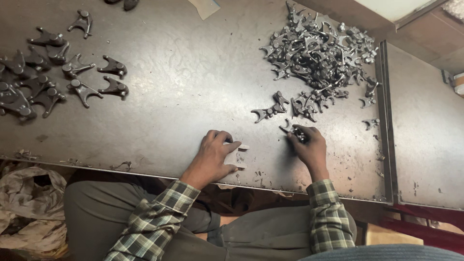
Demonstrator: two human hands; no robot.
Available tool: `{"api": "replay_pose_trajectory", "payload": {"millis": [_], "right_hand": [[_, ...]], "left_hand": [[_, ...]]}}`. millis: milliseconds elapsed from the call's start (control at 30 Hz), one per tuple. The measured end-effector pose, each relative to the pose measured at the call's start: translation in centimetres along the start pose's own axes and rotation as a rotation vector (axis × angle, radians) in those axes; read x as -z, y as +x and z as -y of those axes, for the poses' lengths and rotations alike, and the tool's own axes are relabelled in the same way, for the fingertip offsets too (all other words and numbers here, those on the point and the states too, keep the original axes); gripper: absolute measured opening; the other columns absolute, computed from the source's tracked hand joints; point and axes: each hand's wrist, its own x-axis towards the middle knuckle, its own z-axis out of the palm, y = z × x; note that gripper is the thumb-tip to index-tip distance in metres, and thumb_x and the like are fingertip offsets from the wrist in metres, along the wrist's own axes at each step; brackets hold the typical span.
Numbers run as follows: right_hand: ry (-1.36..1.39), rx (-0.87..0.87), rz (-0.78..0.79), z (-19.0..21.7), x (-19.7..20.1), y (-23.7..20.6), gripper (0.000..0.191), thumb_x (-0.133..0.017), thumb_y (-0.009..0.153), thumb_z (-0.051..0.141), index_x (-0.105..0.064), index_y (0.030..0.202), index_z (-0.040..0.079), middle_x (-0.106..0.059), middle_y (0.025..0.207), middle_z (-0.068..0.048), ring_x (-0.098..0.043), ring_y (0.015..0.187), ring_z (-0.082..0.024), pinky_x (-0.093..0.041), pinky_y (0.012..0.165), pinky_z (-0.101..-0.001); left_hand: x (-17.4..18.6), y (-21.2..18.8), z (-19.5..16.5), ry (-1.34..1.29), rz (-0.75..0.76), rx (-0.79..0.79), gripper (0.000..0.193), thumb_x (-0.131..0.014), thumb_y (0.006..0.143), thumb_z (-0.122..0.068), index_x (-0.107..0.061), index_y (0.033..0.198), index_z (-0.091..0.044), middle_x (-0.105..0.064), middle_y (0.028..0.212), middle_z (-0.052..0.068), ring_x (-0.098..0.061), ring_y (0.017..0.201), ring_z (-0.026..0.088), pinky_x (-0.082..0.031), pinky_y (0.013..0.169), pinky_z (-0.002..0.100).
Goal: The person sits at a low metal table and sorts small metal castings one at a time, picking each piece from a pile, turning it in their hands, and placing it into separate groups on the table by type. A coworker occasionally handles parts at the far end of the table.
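I am sitting at a steel table, its sheet top dull grey, scuffed and smeared, with small chips and crumbs of metal scattered along the near edge. To my right lies a heap of forked metal parts, dark, rough-looking castings tangled on top of one another, each with two curved prongs and a round boss. A few loose ones have spread out of the heap toward me. Far to my left a second group of the same forked pieces lies flat and spaced apart, not piled.

My right hand is curled narrow, fingers bent in around one small forked part at the near fringe of the heap; the piece is pinched at my fingertips and one prong sticks out to the left. My left hand lies loosely on the table top, fingers half bent, thumb stretched out, resting on a small pale flat piece; I cannot tell what it is made of. The two hands are near each other, not touching. My sleeves are checked cloth, green and white.
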Motion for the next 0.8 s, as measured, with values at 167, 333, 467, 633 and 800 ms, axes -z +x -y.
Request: {"api": "replay_pose_trajectory", "payload": {"millis": [167, 333, 467, 633, 800], "right_hand": [[-0.047, 0.13, 0.089, 1.3, 0.2, -2.6, 0.034, -0.081, 0.085, 0.025, -0.077, 0.115, 0.011, -0.071, 0.118, -0.01, -0.074, 0.081, -0.019, -0.062, 0.074, -0.0307], [-0.038, 0.316, 0.168, 3.9, 0.4, -6.5, 0.033, -0.078, 0.085, 0.02, -0.075, 0.116, 0.012, -0.072, 0.113, -0.008, -0.075, 0.083, -0.017, -0.062, 0.072, -0.0302], [-0.053, 0.421, 0.129, 6.7, 0.6, -7.8, 0.031, -0.079, 0.081, 0.017, -0.077, 0.111, 0.012, -0.073, 0.105, -0.008, -0.074, 0.082, -0.025, -0.059, 0.071, -0.0362], [-0.074, 0.527, 0.109, 8.9, 0.7, -7.6, 0.033, -0.077, 0.08, 0.013, -0.075, 0.113, 0.013, -0.072, 0.105, -0.009, -0.071, 0.088, -0.029, -0.058, 0.073, -0.04], [-0.131, 0.554, 0.154, 8.6, 1.2, -7.6, 0.047, -0.077, 0.072, 0.008, -0.072, 0.118, 0.015, -0.069, 0.112, -0.007, -0.069, 0.098, -0.03, -0.057, 0.076, -0.0416]], "left_hand": [[-0.1, 0.0, 0.1, -0.001, -0.012, -0.007, 0.069, -0.092, 0.058, -0.023, -0.073, 0.123, -0.012, -0.06, 0.121, 0.009, -0.05, 0.117, 0.034, -0.044, 0.104, 0.048], [-0.2, 0.0, 0.3, -0.004, -0.016, -0.013, 0.069, -0.092, 0.057, -0.024, -0.073, 0.122, -0.012, -0.06, 0.122, 0.01, -0.05, 0.117, 0.034, -0.043, 0.104, 0.048], [-0.2, 0.0, 0.3, -0.004, -0.026, -0.022, 0.07, -0.093, 0.057, -0.024, -0.073, 0.122, -0.011, -0.06, 0.122, 0.01, -0.05, 0.118, 0.034, -0.043, 0.104, 0.048], [0.0, 0.0, 0.0, -0.004, -0.015, 0.003, 0.069, -0.093, 0.057, -0.024, -0.073, 0.122, -0.012, -0.06, 0.123, 0.011, -0.05, 0.118, 0.034, -0.043, 0.104, 0.048], [0.4, 0.1, -0.2, -0.001, 0.003, 0.008, 0.069, -0.093, 0.056, -0.023, -0.074, 0.121, -0.011, -0.061, 0.123, 0.011, -0.05, 0.117, 0.035, -0.043, 0.104, 0.048]]}}
